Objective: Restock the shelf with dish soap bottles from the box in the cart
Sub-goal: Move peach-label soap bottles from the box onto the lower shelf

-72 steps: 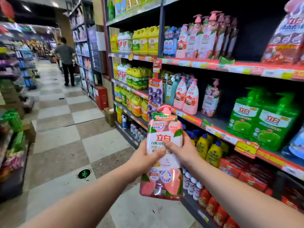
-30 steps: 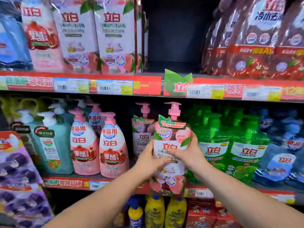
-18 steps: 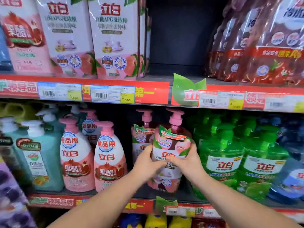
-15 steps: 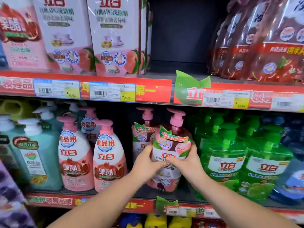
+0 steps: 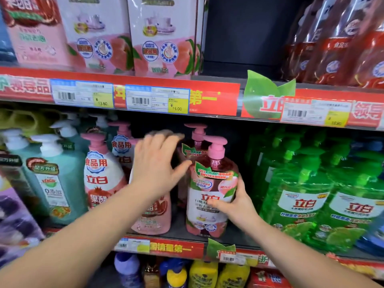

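Note:
A pink pump bottle of dish soap (image 5: 209, 196) with a peach label stands upright on the middle shelf (image 5: 180, 231). My right hand (image 5: 236, 202) grips its right side, thumb across the label. My left hand (image 5: 158, 165) is off the bottle, raised to its left with fingers spread and blurred, in front of a gap in the row. A second bottle of the same kind (image 5: 193, 142) stands directly behind the first.
Pink and white pump bottles (image 5: 101, 173) and teal ones (image 5: 54, 173) stand to the left, green twin packs (image 5: 324, 200) to the right. Refill pouches (image 5: 162, 38) fill the shelf above beside a dark gap (image 5: 245, 32). Yellow bottles (image 5: 203, 273) sit below.
The bottle went from held in front of the shelf to standing on it. My left hand let go and lifted up and left. My right hand keeps its hold.

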Action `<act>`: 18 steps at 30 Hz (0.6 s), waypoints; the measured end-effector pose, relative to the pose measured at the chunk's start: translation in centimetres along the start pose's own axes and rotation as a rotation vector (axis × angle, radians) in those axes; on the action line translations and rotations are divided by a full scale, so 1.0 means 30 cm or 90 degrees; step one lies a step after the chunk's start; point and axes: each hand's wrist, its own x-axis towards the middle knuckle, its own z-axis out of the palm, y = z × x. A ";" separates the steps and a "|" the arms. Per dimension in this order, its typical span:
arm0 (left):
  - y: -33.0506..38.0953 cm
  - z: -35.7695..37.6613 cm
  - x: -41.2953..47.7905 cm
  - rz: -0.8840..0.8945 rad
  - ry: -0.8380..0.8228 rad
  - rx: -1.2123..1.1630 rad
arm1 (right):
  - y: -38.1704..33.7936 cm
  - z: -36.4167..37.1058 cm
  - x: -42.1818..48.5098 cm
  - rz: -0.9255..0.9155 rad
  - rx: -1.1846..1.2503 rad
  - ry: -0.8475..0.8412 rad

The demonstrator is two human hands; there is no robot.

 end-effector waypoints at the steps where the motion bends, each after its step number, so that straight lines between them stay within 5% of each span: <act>1: -0.022 -0.008 0.012 -0.023 -0.024 0.039 | -0.002 0.003 -0.001 0.001 -0.006 -0.002; 4: -0.058 -0.011 0.019 -0.067 -0.131 0.079 | -0.011 0.020 -0.003 -0.009 -0.026 -0.010; 18: -0.104 0.012 0.003 0.073 -0.082 0.105 | -0.055 0.079 0.002 -0.038 -0.035 -0.084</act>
